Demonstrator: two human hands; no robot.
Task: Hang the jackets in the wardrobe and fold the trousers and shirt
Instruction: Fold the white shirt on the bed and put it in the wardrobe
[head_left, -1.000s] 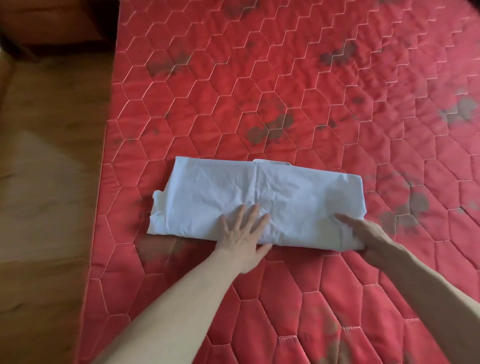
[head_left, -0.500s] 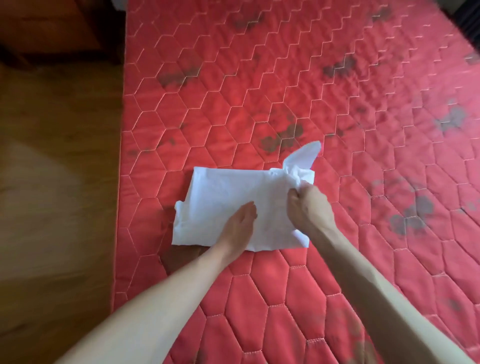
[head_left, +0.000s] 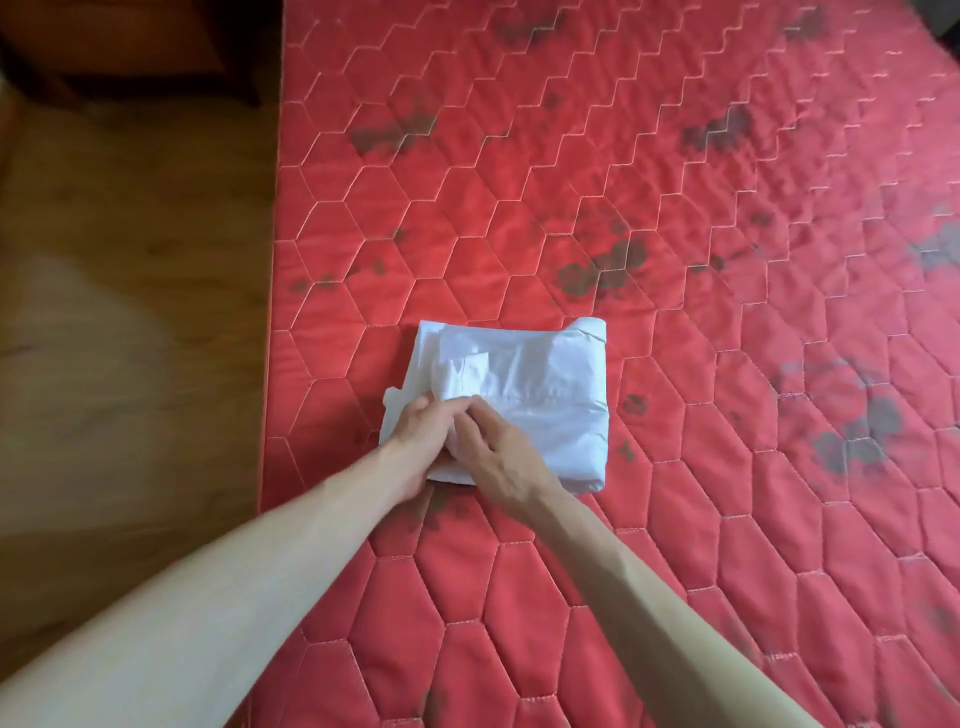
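The white shirt (head_left: 524, 395) lies folded into a compact rectangle on the red quilted mattress (head_left: 675, 208), near its left edge. Both hands rest on the shirt's near-left corner. The left hand (head_left: 423, 441) has its fingers curled under the fabric edge, gripping the shirt. The right hand (head_left: 493, 452) overlaps the left, fingers extended and pressing flat on the cloth. A wooden floor (head_left: 130, 312) borders the mattress on the left.

A big red bed (head_left: 649, 218) with six-sided stitching and dark spots. The brown wood floor (head_left: 130, 312) lies at nine o'clock, dark furniture (head_left: 135, 47) at eleven.
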